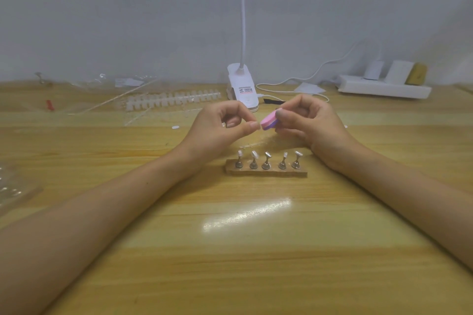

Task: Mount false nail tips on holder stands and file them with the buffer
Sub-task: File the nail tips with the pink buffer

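Since all five stands [266, 162] at centre of the worktop [256, 263] seem to carry tips [254, 153], step in hand is filing. Right hand [312, 128] fingers grip the buffer [268, 122] just above them; left hand [217, 128] fingers pinched at its end, contents too small to tell. Next: short, light strokes.

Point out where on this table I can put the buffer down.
Widest bare patch: the table on the near side of the block of stands, between the left forearm and right forearm. Also open: right of the right hand, before the power strip. Crowded: back left with the nail strips and plastic wrap, and around the lamp clip.
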